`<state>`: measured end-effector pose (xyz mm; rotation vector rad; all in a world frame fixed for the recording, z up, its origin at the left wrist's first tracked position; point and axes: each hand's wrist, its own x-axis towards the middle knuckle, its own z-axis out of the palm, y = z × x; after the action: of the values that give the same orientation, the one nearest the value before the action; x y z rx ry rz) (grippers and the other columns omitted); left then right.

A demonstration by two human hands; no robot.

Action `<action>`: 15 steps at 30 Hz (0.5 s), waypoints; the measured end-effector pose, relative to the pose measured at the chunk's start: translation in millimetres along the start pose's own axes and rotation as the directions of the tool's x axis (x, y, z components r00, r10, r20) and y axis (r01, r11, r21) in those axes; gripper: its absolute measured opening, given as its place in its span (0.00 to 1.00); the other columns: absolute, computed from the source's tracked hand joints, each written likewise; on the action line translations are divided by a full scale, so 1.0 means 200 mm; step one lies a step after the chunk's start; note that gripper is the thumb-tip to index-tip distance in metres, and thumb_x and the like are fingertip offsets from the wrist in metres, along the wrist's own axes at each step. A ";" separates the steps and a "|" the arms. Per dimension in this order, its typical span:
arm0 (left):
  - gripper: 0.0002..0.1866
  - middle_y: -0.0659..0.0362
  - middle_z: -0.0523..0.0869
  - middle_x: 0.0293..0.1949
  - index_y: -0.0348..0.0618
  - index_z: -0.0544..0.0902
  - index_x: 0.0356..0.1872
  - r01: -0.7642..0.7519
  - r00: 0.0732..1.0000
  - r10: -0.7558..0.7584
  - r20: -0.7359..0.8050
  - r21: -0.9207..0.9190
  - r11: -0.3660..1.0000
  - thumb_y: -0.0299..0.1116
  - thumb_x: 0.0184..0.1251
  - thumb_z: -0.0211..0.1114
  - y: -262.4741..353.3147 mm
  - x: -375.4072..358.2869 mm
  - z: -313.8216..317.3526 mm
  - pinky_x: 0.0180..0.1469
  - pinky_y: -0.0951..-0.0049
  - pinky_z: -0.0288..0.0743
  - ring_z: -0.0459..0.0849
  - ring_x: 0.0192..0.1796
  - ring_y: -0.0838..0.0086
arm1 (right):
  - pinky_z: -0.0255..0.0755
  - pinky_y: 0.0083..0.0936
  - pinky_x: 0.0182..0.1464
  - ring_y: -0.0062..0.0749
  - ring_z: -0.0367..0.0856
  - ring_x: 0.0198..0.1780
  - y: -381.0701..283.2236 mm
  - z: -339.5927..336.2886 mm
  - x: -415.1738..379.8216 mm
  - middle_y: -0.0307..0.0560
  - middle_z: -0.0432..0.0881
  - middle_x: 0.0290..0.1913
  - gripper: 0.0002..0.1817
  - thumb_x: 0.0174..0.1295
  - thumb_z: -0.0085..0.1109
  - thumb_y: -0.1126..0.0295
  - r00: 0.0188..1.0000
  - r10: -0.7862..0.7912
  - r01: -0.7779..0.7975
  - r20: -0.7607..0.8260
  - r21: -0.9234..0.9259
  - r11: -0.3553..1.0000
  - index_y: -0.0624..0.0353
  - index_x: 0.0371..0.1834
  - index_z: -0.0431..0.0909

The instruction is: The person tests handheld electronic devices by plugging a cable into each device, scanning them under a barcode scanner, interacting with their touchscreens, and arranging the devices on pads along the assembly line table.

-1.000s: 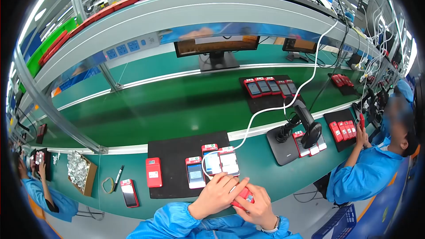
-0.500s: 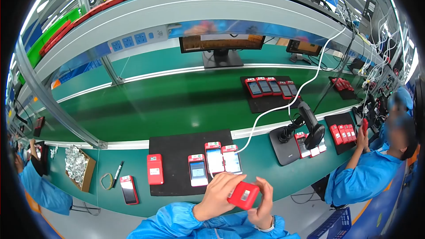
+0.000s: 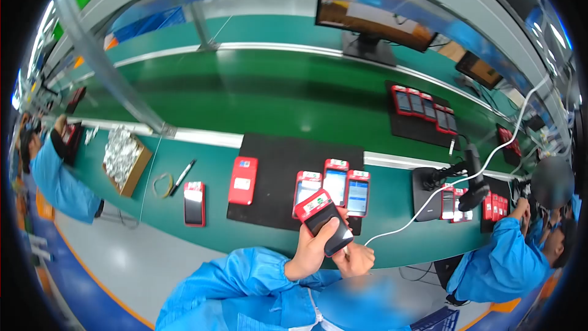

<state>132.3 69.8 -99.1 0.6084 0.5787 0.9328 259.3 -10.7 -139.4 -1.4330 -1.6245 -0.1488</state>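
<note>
Red handheld terminal (image 3: pixel 323 220), screen side up and dark, sits tilted in the left hand (image 3: pixel 313 251), above the near edge of the green desk (image 3: pixel 392 208) and just in front of the black mat (image 3: pixel 278 165). The left fingers (image 3: pixel 327 231) wrap it from below with the thumb lying across the screen, so that hand is closed on the device; the right hand (image 3: pixel 355 259) is tucked under its lower end, touching it near where a white cable (image 3: pixel 465 179) appears to arrive, though I cannot tell whether those fingers pinch the plug or only steady the case. The main risk, as I judge it, is the cable: it runs taut-looking across the desk past the black scanner stand (image 3: pixel 471 178), and a tug could drag the terminal out of a one-handed hold or sweep against the three lit terminals (image 3: pixel 334 187) standing side by side on the mat directly behind. The device also hangs over the desk edge, so a slip would send it to the floor rather than onto the mat. A thumb pressing the glass could trigger an unwanted input. Another person's blue sleeve (image 3: pixel 496 257) works well apart on the right.
</note>
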 end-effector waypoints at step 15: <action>0.18 0.37 0.88 0.49 0.28 0.81 0.60 -0.069 0.781 0.622 0.057 0.998 -0.005 0.33 0.79 0.66 0.27 0.29 -0.56 0.48 0.50 0.82 0.89 0.47 0.43 | 0.66 0.32 0.23 0.38 0.75 0.19 0.05 -0.01 0.03 0.43 0.73 0.20 0.31 0.79 0.57 0.43 0.997 -0.003 0.009 0.076 -0.072 0.997 0.68 0.45 0.86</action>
<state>53.3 170.1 -149.2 1.9825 1.5957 1.0753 269.2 -5.0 -137.8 -1.5050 -1.7008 -0.1598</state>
